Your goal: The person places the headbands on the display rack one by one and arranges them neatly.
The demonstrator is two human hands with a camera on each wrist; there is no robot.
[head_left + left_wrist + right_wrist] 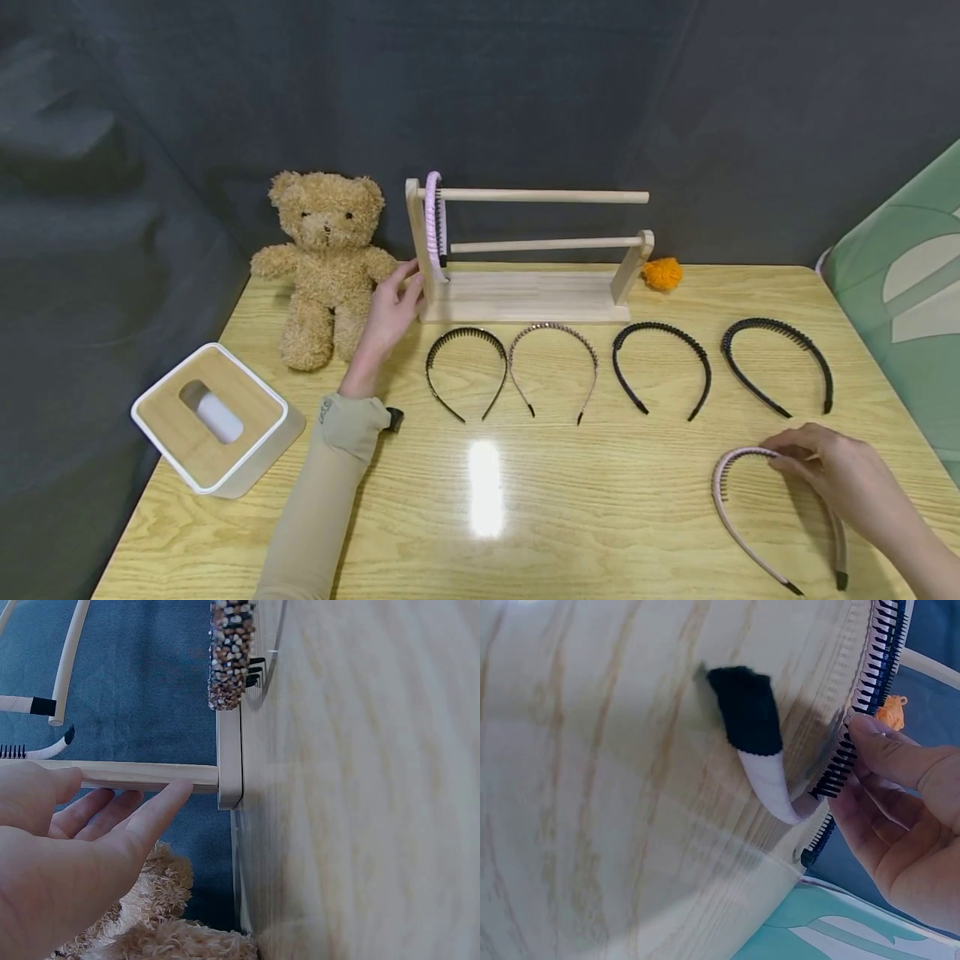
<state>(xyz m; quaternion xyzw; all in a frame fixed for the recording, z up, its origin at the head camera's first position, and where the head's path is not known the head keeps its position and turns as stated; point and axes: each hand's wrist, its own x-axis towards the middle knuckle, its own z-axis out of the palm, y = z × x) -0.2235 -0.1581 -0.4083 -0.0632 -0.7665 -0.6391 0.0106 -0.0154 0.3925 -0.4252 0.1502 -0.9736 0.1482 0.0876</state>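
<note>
My left hand [393, 308] is at the left upright of a wooden headband rack [525, 296], its thumb and fingers against the post [150, 774]. A lilac headband [432, 217] hangs on the rack's upper bar at that end. At the front right, my right hand [836, 467] pinches a pale pink headband [720, 492] near the top of its arch, thumb on one side and fingers on the other. This headband has black comb teeth inside and a black tip [746, 709]. Its ends point toward me, low over the table.
Two thin headbands, one dark [467, 331] and one pinkish [553, 326], lie before the rack. Right of them lie two black headbands, one braided [660, 327] and one wider [780, 325]. A teddy bear [330, 258], a tissue box [262, 454] and an orange ball [662, 273] stand around the table.
</note>
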